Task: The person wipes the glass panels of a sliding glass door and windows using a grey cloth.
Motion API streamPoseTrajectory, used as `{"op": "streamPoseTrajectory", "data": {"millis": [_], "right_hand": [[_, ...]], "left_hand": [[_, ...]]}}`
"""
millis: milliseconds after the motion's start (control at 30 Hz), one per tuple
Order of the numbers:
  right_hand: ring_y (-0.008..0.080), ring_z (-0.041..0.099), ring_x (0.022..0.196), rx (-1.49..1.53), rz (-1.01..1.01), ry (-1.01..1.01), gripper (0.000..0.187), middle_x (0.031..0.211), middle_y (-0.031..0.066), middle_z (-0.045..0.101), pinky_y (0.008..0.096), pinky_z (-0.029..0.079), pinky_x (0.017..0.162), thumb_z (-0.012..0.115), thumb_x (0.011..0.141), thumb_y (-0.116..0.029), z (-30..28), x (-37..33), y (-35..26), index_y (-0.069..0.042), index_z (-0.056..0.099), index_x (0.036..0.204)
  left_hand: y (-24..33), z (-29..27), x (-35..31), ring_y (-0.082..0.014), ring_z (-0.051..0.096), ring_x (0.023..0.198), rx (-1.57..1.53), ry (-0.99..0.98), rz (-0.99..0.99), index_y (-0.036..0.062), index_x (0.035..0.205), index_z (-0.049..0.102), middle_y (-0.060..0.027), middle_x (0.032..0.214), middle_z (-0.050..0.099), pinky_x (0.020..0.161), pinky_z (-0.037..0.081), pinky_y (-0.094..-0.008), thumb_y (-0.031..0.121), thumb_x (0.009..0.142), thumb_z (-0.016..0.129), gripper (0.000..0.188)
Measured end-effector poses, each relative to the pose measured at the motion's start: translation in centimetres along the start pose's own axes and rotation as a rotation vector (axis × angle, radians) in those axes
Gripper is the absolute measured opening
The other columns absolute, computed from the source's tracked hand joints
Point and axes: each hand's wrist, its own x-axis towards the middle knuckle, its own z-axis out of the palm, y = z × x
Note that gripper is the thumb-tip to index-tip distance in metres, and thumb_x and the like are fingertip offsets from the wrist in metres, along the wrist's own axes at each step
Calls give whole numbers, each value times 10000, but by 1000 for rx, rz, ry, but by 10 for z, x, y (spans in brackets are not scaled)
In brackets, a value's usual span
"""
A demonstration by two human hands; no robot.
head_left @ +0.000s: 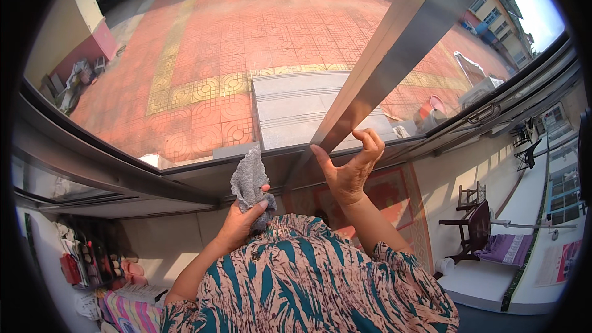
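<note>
My left hand (242, 225) is closed round a grey cleaning cloth (249, 179), its fingers partly hidden behind the fabric. The cloth's pointed end sticks up in front of the lower window frame. To the right, my right hand (350, 176) is raised at the foot of a slanting metal door post (382, 55). Its thumb lies at the post's left edge and the bent index finger at the right edge, so the hand spans the post. The other fingers are curled, and nothing loose shows in that hand.
Beyond the glass lie a red and yellow tiled yard (246, 37) and a grey step (302, 102). Behind me stand a dark wooden chair (478, 225) and a small stool (471, 196). A patterned red rug (401, 191) covers part of the floor. A striped cloth (126, 311) lies lower left.
</note>
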Motion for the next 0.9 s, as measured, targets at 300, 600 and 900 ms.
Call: {"op": "streamPoseTrajectory", "data": {"millis": [300, 600, 900], "right_hand": [[310, 421, 994, 36, -64, 91, 652, 1067, 158, 432, 419, 355, 882, 788, 627, -196, 10, 20, 15, -29, 394, 1119], [319, 438, 1009, 17, -61, 52, 659, 1075, 167, 451, 429, 362, 894, 799, 633, -209, -2, 25, 32, -30, 405, 1130], [289, 438, 1066, 94, -158, 61, 694, 1120, 153, 428, 391, 385, 915, 833, 631, -134, -29, 38, 24, -51, 399, 1167]], "left_hand": [[4, -3, -11, -108, 568, 911, 124, 97, 46, 81, 1310, 494, -27, 1100, 591, 720, 509, -279, 87, 916, 577, 402], [-2, -20, -10, -155, 564, 966, 161, 70, 81, 60, 1309, 459, -88, 1153, 567, 753, 505, -309, 240, 961, 516, 396], [9, 6, 7, -138, 537, 1038, 507, 136, 243, 1, 1268, 464, -105, 1160, 573, 912, 404, -267, 208, 943, 504, 387]]}}
